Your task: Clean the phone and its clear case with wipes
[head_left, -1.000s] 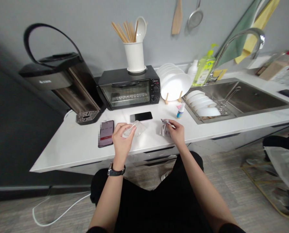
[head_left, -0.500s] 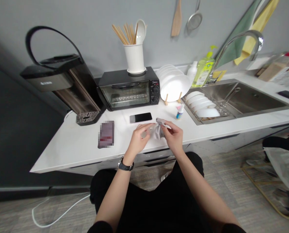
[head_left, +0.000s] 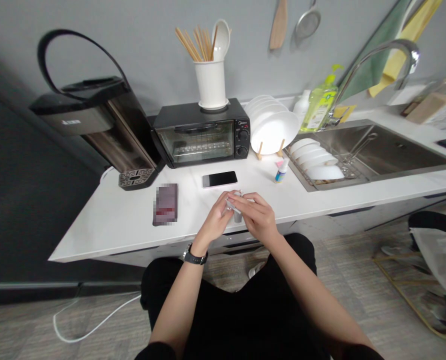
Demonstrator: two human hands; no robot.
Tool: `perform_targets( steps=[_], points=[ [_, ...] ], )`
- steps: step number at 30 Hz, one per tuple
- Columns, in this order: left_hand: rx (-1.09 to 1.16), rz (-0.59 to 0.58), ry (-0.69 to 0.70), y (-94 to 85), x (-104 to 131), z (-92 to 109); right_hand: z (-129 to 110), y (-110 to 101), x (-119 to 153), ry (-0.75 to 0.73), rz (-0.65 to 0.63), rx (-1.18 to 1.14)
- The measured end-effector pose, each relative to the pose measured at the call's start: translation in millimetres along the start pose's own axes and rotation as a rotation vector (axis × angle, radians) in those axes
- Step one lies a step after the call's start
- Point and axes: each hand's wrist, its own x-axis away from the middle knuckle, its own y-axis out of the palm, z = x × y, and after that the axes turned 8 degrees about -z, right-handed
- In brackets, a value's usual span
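White desk (head_left: 106, 220) set against a grey wall, viewed from its front edge. At far left, a dark water dispenser (head_left: 95, 130); just beside it, a black toaster oven (head_left: 202, 135). In front of the oven lie a black phone (head_left: 219, 179), face up, and a second phone (head_left: 165, 204) nearer the front edge. A wooden rack of white plates (head_left: 273, 131) stands right of the oven, with a small dropper bottle (head_left: 281, 171) near it. A steel sink (head_left: 376, 150) is set into the desk at right, a green soap bottle (head_left: 320, 106) behind it.
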Motion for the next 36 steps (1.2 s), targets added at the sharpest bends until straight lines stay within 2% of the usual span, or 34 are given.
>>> perform_targets(
  steps=[3, 6, 10, 16, 20, 27, 32, 36],
  points=[
    [0.009, -0.028, -0.037, 0.0, -1, 4, 14, -6, 1, 0.05, 0.02, 0.057],
    [0.021, -0.042, -0.04, 0.4, -2, 7, 16, -7, 2, 0.105, 0.037, 0.071],
    [0.043, -0.001, -0.027, 2.2, -2, 0, -1, 1, -1, 0.13, 0.055, 0.057],
    [0.133, 0.01, -0.056, 2.7, 2, -13, -22, 12, -6, 0.032, 0.012, -0.004],
    [0.155, 0.009, -0.078, 1.0, 3, -13, -14, 9, -6, 0.025, -0.022, -0.012],
    [0.115, 0.014, -0.065, 0.8, -1, -9, 7, 0, -3, 0.129, 0.048, 0.066],
    [0.125, 0.002, -0.057, 1.2, -1, -8, -7, 7, -6, 0.133, 0.099, 0.03],
    [0.164, 0.003, -0.065, 2.2, 1, -11, -24, 16, -9, 0.104, 0.058, -0.019]
  ],
)
